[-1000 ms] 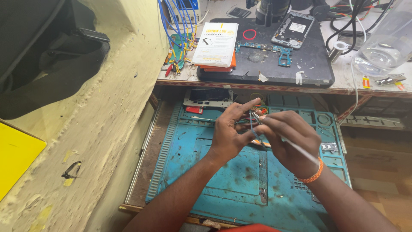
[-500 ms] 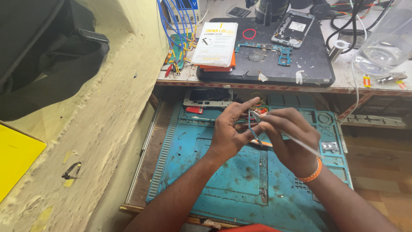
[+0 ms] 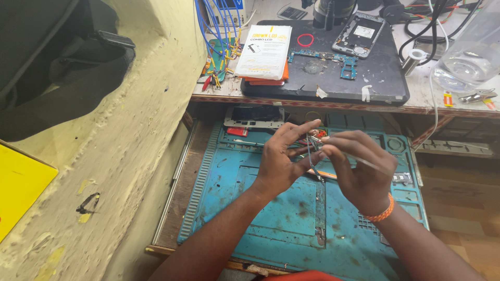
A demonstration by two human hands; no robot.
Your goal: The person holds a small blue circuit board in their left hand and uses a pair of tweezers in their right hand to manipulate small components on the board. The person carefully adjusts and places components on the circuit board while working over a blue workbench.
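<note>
Hands meet over a blue silicone repair mat (image 3: 245,208) that lies in a pulled-out drawer under a cluttered worktop (image 3: 442,104). The left hand (image 3: 281,164) has its fingers spread, thumb and fingertips steadying a small thin dark part (image 3: 311,151) held up between both hands, above the far middle of the mat. The right hand (image 3: 359,171) is curled and pinches a slim metal tweezer-like tool (image 3: 372,164), its tip touching that part. An orange band (image 3: 379,213) circles the right wrist.

Judging by this, the step in hand is fine work on the small part with the tool tip. The next move likely calls for a steady grip from the left hand and a light, exact touch from the right, since the part is tiny and could slip.

As for containers, the drawer holds the mat, and at the mat's far edge lies a white-framed phone screen (image 3: 254,115) with a small red piece (image 3: 237,132) beside it. Shallow moulded compartments along the mat's far and right edges hold small bits too tiny to identify.

On the worktop, far from the hands, a black mat (image 3: 385,73) carries a white and yellow flat box (image 3: 265,49), a green circuit board (image 3: 325,56), a red ring (image 3: 305,39) and an opened phone body (image 3: 360,34). A clear plastic bottle (image 3: 469,52) stands at far right.
</note>
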